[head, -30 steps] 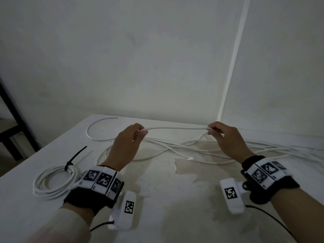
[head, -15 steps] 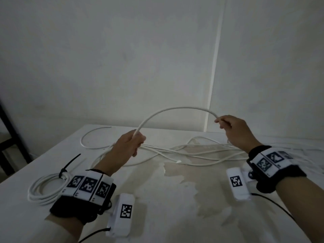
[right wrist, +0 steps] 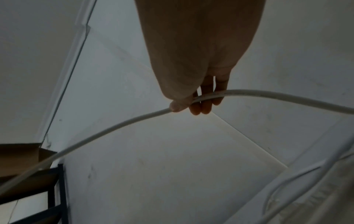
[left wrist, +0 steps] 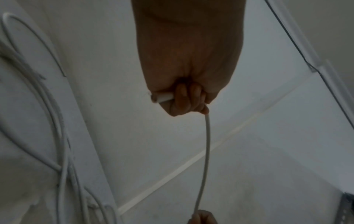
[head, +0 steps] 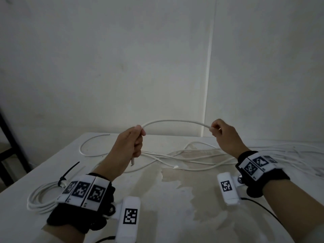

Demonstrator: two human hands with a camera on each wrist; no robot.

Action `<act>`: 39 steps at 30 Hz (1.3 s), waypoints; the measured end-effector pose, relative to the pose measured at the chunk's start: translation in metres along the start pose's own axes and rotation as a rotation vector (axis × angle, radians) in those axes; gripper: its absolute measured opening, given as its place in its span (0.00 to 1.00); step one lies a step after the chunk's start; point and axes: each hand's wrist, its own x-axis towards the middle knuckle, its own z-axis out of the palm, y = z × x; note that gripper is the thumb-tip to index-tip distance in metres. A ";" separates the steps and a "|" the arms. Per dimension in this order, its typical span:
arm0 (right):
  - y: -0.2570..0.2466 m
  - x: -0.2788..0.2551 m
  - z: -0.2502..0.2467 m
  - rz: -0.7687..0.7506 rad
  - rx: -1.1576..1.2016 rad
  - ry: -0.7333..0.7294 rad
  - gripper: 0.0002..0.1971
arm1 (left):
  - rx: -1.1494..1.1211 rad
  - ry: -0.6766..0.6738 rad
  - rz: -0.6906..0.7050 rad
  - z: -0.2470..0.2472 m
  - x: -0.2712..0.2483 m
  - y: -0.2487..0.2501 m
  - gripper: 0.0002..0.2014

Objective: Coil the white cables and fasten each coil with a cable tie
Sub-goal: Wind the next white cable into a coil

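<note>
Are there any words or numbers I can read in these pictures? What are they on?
No readable words or numbers anywhere.
Black-and-white square code patterns, not letters, on the left wristband, the right wristband and the two white camera boxes.
Tiny marks along the left wristband's lower edge: too small to read.
Nothing printed shows on the white cable held by the left hand and right hand, or on the tied coil.

a thin white cable [head: 175, 121] arches in the air above the table, its cut end [head: 132, 162] hanging down. more loose white cables [head: 189, 155] sprawl tangled across the far side of the table. at the near left lies a finished coil [head: 42, 199], bound by a black cable tie [head: 67, 172].
</note>
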 end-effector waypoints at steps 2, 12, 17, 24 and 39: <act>-0.003 -0.006 0.009 -0.022 -0.040 -0.066 0.06 | -0.047 0.053 -0.010 0.004 0.002 0.003 0.16; -0.030 -0.050 0.055 -0.439 -0.355 -0.428 0.10 | 0.398 0.170 0.248 0.005 0.007 -0.013 0.13; -0.039 -0.054 0.058 -0.923 -0.381 -0.251 0.04 | 0.563 0.182 0.243 0.003 0.011 -0.024 0.15; -0.065 -0.042 0.049 -0.956 -0.342 -0.069 0.11 | 0.685 0.014 0.215 0.016 0.006 -0.028 0.12; -0.090 -0.041 0.020 -0.283 0.221 -0.400 0.07 | 0.379 -0.218 0.090 0.032 -0.007 -0.003 0.18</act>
